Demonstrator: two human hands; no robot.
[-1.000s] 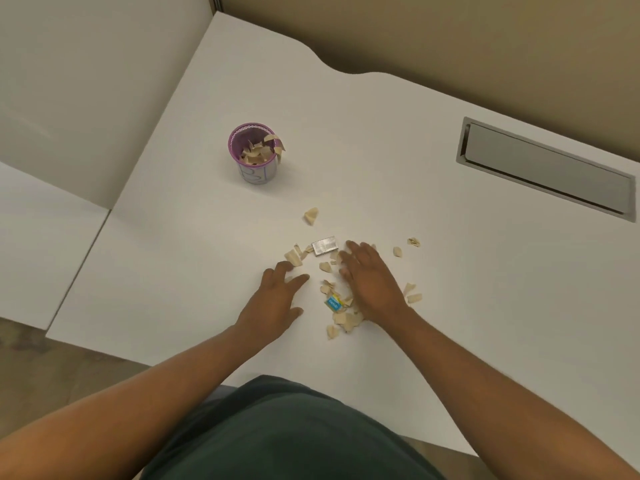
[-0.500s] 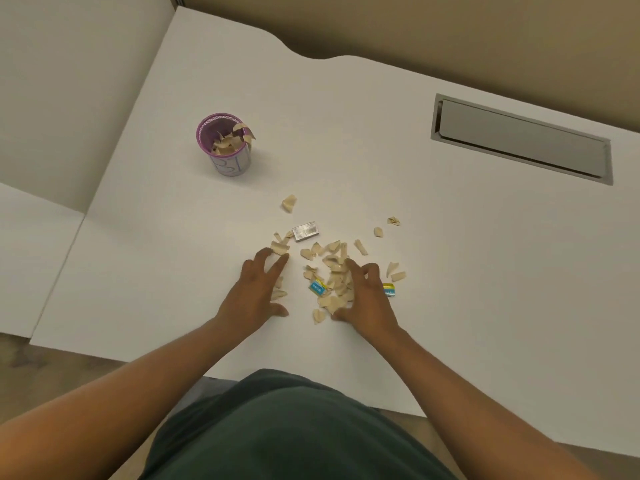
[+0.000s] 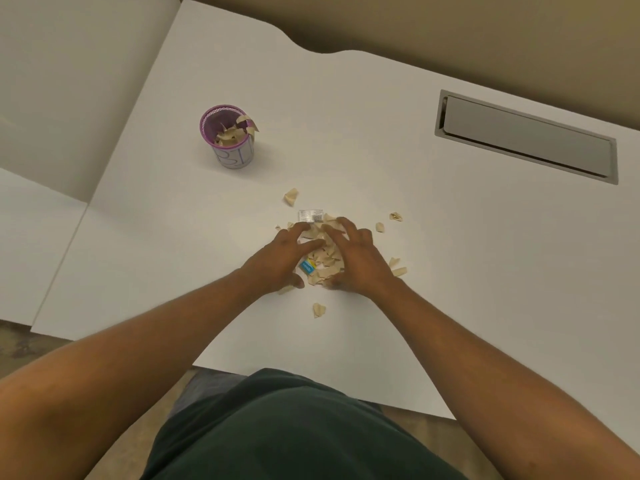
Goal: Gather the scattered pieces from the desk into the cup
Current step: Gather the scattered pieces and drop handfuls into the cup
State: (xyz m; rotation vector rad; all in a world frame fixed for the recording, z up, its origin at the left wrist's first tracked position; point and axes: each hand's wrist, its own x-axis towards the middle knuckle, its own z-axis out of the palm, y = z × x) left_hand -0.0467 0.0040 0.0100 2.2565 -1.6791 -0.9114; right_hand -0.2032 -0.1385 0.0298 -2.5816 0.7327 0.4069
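A heap of small tan pieces (image 3: 325, 263) lies on the white desk (image 3: 450, 271), with a blue-and-yellow scrap (image 3: 307, 267) and a silver wrapper (image 3: 311, 215) among them. My left hand (image 3: 282, 256) and my right hand (image 3: 356, 259) cup the heap from both sides, fingers spread and curled inward, palms down on the desk. Loose pieces lie outside the hands: one at the far side (image 3: 291, 196), two to the right (image 3: 395, 216), two by my right wrist (image 3: 398, 271), one near me (image 3: 318, 309). The purple-rimmed cup (image 3: 228, 136) stands far left, partly filled with tan pieces.
A grey recessed cable hatch (image 3: 526, 136) sits in the desk at the far right. The desk's near edge (image 3: 311, 379) runs just in front of my body. A lower white surface (image 3: 31, 237) adjoins on the left.
Both hands have slid toward each other, pushing the spread pieces into a tighter heap between them. One piece is left behind near the desk's front.
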